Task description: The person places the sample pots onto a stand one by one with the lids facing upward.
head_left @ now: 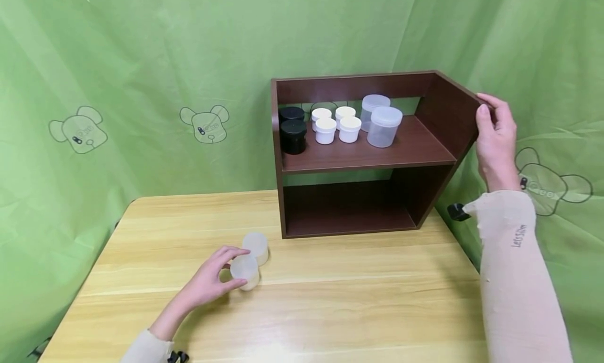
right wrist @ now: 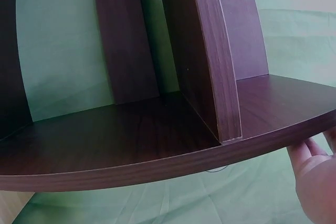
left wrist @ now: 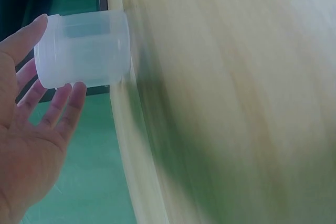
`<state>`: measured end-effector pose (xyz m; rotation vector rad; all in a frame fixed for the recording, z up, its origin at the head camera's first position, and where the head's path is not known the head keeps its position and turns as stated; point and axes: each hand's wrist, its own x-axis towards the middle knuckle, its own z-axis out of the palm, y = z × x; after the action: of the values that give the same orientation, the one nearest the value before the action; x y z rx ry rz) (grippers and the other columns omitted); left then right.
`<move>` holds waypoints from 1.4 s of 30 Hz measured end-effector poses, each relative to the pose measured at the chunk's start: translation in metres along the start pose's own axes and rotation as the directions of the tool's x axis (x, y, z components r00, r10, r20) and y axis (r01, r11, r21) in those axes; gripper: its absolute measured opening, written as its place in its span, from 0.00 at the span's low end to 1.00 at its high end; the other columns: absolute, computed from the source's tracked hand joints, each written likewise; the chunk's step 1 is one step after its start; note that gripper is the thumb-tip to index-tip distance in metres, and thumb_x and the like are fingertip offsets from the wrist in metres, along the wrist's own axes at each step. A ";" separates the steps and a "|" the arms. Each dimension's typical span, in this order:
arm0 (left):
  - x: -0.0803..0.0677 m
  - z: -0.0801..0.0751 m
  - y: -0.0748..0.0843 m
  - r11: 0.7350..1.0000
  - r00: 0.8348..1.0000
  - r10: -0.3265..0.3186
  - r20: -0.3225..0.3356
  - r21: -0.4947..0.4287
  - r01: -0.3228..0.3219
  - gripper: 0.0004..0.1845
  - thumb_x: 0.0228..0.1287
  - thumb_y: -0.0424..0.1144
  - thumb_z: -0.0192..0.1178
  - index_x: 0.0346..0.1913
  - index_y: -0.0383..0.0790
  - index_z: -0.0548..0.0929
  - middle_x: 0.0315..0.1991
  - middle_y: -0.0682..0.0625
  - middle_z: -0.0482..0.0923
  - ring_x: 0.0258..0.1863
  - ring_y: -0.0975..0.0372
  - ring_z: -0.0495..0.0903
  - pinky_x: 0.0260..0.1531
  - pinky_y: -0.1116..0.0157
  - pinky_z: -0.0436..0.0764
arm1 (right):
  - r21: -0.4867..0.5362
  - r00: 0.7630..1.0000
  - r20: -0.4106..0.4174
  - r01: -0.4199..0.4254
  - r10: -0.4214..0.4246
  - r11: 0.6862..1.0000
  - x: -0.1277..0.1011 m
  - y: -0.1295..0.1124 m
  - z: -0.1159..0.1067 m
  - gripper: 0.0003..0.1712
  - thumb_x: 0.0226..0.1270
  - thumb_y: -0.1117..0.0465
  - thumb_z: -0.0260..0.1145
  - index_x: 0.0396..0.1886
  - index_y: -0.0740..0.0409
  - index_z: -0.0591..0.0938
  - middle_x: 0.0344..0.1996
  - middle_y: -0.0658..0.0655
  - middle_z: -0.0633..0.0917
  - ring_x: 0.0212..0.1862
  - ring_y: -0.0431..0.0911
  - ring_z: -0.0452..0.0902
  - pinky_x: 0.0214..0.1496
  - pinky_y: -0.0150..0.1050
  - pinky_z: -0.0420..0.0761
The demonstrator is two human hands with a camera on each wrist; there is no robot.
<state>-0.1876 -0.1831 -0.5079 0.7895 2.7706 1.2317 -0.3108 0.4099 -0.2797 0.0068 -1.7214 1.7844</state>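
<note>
My left hand [head_left: 207, 283] has its thumb and fingers around the lidded end of a translucent plastic jar [head_left: 245, 269], which stands at the tabletop. In the left wrist view the same jar [left wrist: 86, 51] sits between the thumb and the fingers. A second translucent jar [head_left: 256, 245] stands just behind it. On the right, my right hand [head_left: 497, 135] grips the outer edge of the right side panel of a dark brown two-tier shelf [head_left: 368, 166]. The right wrist view has the fingers [right wrist: 300, 156] at the edge of that panel.
On the shelf's upper board stand two black jars [head_left: 293, 137] at left, several small white jars [head_left: 325, 131] in the middle and two translucent jars [head_left: 384, 127] at right. The wooden table [head_left: 330, 295] meets a green curtain [head_left: 141, 48] behind and at both sides.
</note>
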 end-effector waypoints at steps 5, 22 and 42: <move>0.001 0.000 0.001 1.000 1.000 -0.009 0.018 -0.013 0.009 0.34 0.58 0.43 0.77 0.69 0.51 0.78 0.64 0.51 0.76 0.59 0.57 0.79 0.57 0.62 0.86 | 0.008 1.000 0.003 0.001 -0.001 1.000 0.001 0.000 -0.001 0.17 0.79 0.59 0.61 0.63 0.50 0.84 0.52 0.46 0.80 0.51 0.37 0.74 0.51 0.22 0.76; 0.001 0.003 -0.001 1.000 1.000 -0.007 0.029 -0.018 0.007 0.32 0.60 0.46 0.76 0.68 0.53 0.78 0.64 0.52 0.75 0.59 0.57 0.79 0.56 0.62 0.87 | 0.055 0.999 0.035 -0.020 0.018 0.998 -0.001 -0.002 -0.004 0.18 0.77 0.60 0.63 0.63 0.53 0.83 0.51 0.48 0.82 0.48 0.38 0.78 0.49 0.19 0.81; 0.012 0.021 0.013 0.999 0.999 -0.012 0.037 -0.044 0.013 0.33 0.59 0.47 0.76 0.67 0.53 0.78 0.64 0.52 0.76 0.59 0.56 0.79 0.56 0.62 0.87 | 0.095 0.996 0.091 0.005 -0.014 0.995 0.001 -0.001 -0.012 0.20 0.75 0.62 0.66 0.64 0.55 0.83 0.52 0.49 0.84 0.47 0.40 0.81 0.48 0.21 0.85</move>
<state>-0.1875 -0.1555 -0.5110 0.7823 2.7052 1.2586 -0.3065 0.4207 -0.2797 0.1395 -1.6957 1.8831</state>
